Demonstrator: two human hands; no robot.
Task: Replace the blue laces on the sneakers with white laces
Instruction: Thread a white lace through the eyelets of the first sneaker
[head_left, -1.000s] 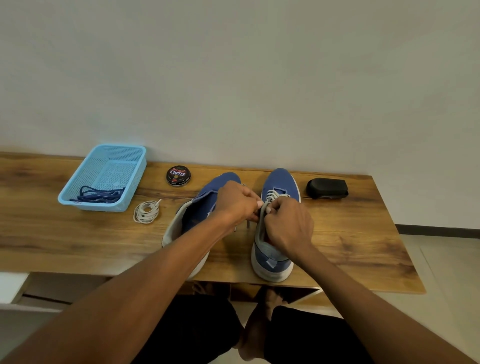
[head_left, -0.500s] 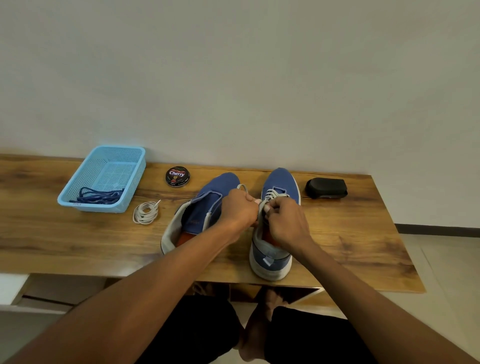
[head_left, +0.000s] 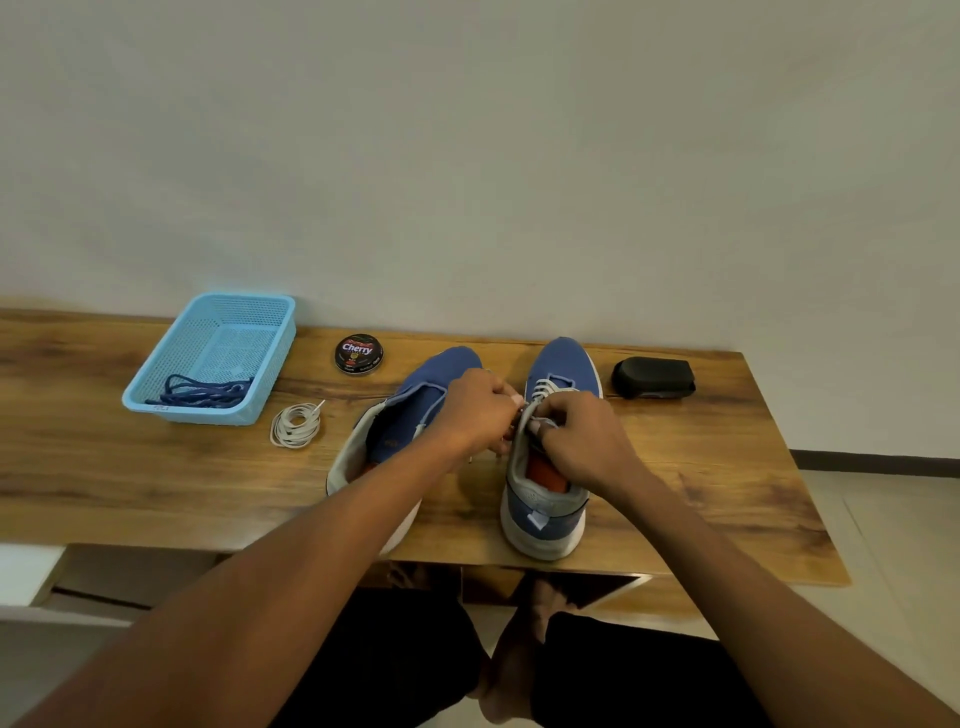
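Right sneaker (head_left: 545, 499) stands heel-first at the tabletop's (head_left: 130, 483) near edge, white lace (head_left: 545, 387) through its far eyelets. Right hand (head_left: 582, 441) curled at the tongue, pinching that lace. Left hand (head_left: 475, 410), touching it, curled on the same lace. Left sneaker (head_left: 410, 415) beside, unlaced, tipped on its side. Spare coil (head_left: 296, 426) lies further left. Blue laces (head_left: 200, 392) in basket (head_left: 171, 358), far-left corner. Polish tin (head_left: 359, 353) and black brush (head_left: 653, 378) along the far edge.
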